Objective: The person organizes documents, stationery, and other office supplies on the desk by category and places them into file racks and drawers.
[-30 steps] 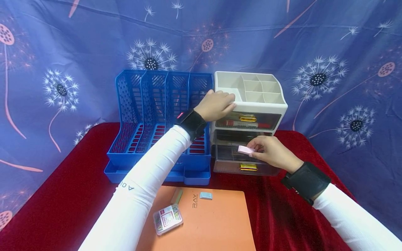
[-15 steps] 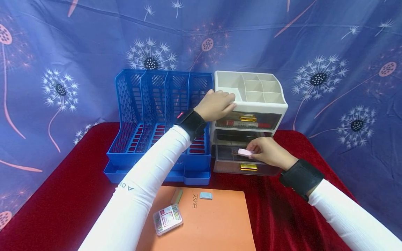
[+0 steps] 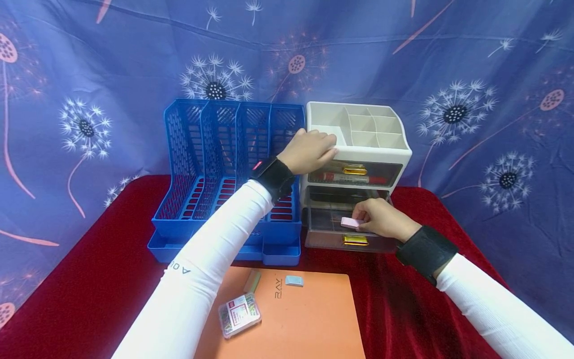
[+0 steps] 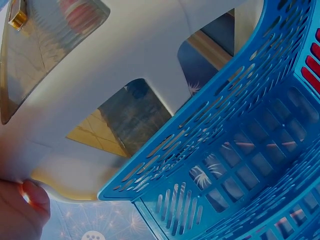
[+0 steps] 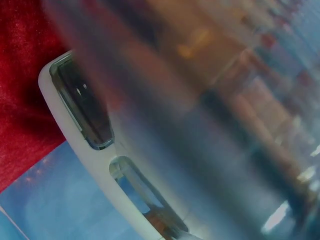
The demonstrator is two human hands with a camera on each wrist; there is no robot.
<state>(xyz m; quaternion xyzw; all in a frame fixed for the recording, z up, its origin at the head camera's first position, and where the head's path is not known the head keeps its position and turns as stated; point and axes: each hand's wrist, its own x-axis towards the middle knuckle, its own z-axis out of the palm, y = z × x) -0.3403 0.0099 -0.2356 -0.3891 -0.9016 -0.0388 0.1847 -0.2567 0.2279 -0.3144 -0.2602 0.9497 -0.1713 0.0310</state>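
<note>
The right hand (image 3: 381,218) had come a little lower than one second earlier, and the pink eraser (image 3: 350,223), pinched by its bent fingers, was now low at the pulled-out lower drawer (image 3: 324,240); whether it touched the drawer's floor, I could not tell. The left hand (image 3: 309,151) stayed, its fingers curled over the white desk organizer's (image 3: 369,154) front edge, near the blue file rack (image 3: 283,230)

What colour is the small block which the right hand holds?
Pale pink; the small block in the right hand shows best in the head view.
</note>
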